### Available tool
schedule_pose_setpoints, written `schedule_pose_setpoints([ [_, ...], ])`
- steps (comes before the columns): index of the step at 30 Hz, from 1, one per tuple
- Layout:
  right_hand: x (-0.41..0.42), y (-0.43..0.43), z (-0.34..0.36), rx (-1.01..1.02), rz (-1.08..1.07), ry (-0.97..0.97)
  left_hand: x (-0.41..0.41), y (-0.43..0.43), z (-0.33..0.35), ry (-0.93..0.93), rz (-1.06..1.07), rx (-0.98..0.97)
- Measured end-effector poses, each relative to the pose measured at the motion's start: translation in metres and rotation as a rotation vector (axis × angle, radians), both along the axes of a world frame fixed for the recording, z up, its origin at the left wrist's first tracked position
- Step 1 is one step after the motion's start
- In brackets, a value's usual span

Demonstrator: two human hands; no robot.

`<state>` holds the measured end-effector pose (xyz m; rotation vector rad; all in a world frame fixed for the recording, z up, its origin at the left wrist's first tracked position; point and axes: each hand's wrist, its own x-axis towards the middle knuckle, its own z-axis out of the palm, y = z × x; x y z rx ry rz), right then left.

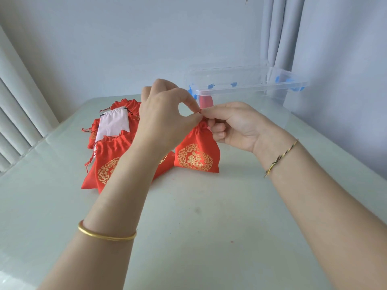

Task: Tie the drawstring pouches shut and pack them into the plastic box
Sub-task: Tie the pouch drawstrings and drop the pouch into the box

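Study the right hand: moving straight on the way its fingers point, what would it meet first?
The right hand points its fingers left, at the gathered neck of the red pouch. Almost at once it would likely meet the left hand, which pinches the drawstring there too; depth is unclear.

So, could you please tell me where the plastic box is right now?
In the head view the plastic box sits at the far right of the table, just beyond the right hand and beside the curtain.

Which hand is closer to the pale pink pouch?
Left. The left hand sits just right of the pale pink pouch; the right hand is farther right, past the left hand. Both pinch the red pouch's drawstring.
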<state>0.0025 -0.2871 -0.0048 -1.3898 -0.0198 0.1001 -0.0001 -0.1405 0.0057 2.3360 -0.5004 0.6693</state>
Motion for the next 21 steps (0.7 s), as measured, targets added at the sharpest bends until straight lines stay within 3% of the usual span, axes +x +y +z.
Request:
schedule_pose_setpoints([
  [9,0.001,-0.004,-0.003,-0.005,0.077,-0.031,0.01,0.002,-0.006,-0.019,-0.028,0.084],
  [14,0.004,-0.016,-0.004,-0.133,-0.094,-0.129,0.012,0.008,-0.004,0.126,-0.124,-0.076],
  [18,0.006,-0.016,-0.012,-0.326,-0.216,-0.218,0.01,0.007,-0.005,0.18,-0.177,-0.087],
  [21,0.003,-0.015,-0.009,-0.448,-0.183,-0.228,0.011,0.009,-0.006,0.237,-0.16,-0.157],
])
